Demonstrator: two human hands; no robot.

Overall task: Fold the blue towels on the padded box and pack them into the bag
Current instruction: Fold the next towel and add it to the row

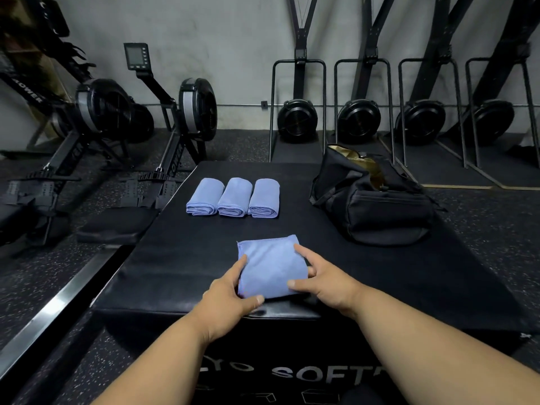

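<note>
Squaring the fourth towel

Our left hand (230,290) and right hand (318,276) grasp the folded towel (270,267) by its sides, aligning edges for packing.

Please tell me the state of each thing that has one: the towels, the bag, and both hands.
Three blue towels: folded, side by side.
Fourth towel: partly folded, flat.
Bag: open, on the padded box.
Left hand: gripping fourth towel.
Right hand: gripping fourth towel.

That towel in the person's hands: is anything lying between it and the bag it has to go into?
Nothing visible does. The towel lies near the front of the padded box; the open bag sits farther back to the right, with bare black padding between. The three folded towels lie off to the left.
</note>
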